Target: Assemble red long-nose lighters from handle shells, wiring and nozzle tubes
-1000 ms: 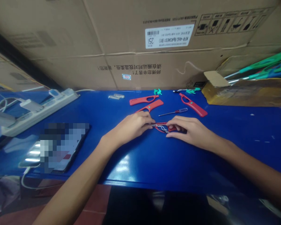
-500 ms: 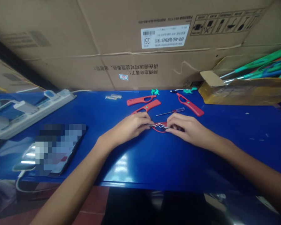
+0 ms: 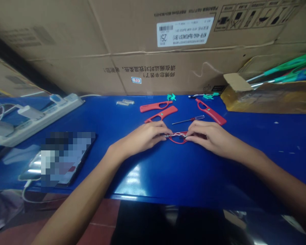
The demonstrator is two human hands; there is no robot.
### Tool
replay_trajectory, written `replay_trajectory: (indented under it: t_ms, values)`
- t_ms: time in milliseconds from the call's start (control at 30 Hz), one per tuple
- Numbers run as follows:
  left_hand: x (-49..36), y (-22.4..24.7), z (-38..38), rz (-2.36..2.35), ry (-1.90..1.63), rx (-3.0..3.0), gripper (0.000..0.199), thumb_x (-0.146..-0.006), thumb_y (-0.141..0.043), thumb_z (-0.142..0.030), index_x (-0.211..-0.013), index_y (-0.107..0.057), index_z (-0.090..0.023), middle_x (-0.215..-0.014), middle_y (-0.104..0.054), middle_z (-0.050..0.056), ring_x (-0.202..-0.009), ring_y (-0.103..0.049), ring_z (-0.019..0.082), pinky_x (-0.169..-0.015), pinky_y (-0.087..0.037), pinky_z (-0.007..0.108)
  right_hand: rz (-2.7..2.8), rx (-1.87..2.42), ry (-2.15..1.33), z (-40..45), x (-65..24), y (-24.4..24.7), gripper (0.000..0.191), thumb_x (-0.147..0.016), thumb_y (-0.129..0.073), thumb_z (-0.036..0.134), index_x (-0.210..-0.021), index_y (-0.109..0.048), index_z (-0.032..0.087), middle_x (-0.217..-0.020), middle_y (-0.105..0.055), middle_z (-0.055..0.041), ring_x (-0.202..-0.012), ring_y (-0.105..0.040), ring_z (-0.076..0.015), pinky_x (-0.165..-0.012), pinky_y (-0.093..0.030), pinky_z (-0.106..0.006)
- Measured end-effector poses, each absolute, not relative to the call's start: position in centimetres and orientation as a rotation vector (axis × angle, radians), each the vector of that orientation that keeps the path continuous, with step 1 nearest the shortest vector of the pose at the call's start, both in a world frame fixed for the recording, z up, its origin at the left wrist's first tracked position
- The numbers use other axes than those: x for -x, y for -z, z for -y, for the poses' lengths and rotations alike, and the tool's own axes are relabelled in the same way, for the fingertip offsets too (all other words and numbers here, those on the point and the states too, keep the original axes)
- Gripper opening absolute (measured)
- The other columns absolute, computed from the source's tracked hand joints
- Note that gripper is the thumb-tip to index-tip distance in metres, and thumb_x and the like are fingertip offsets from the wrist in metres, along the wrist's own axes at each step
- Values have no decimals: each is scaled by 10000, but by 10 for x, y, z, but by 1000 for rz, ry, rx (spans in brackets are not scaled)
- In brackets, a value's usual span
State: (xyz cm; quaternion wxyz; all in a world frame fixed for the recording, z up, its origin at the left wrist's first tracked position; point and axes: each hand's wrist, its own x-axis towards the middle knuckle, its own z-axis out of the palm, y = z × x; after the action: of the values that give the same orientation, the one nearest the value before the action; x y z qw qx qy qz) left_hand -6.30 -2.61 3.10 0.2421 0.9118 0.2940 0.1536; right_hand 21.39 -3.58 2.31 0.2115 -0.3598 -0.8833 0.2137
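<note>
Red casing (image 3: 177, 143) with an open, rounded loop, which lay lengthwise between the left hand (image 3: 153, 134) and right hand (image 3: 206, 136), its ends hidden. White wires (image 3: 179, 134), slightly wavy, ran from hand to hand across the loop.

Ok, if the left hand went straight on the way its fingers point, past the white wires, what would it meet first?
The left hand would likely meet the right hand, which faces it across the white wires and the red piece; exact depth is hard to judge from this single view.
</note>
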Motion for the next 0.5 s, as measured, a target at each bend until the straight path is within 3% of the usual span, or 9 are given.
replay_trajectory:
  t_ms: [233,400,500]
  values:
    - [63,-30,25,-823,-412,-2490,256,-998,-573,-185,-1235,-667,-202,-1161,-669,84,-1069,-651,191,-957,-508,348,2483,1025,-602,37,-216,-24,185,-995,-540,274,-953,-706,203,-965,-689,-81,-851,-648,-187,-768,-524,-337]
    - [62,-30,26,-848,-429,-2459,285,-988,-585,-175,-1266,-637,-214,-1171,-680,76,-1048,-659,187,-929,-514,345,2435,1086,-654,40,-214,-23,168,-986,-544,308,-974,-667,194,-880,-672,-58,-711,-608,-154,-637,-496,-300]
    - [61,-30,26,-879,-432,-2441,306,-980,-606,-181,-1283,-620,-219,-1169,-690,64,-1007,-664,175,-916,-513,335,2434,1097,-668,40,-212,-24,175,-986,-556,331,-1007,-670,201,-873,-681,-53,-722,-619,-161,-647,-498,-304]
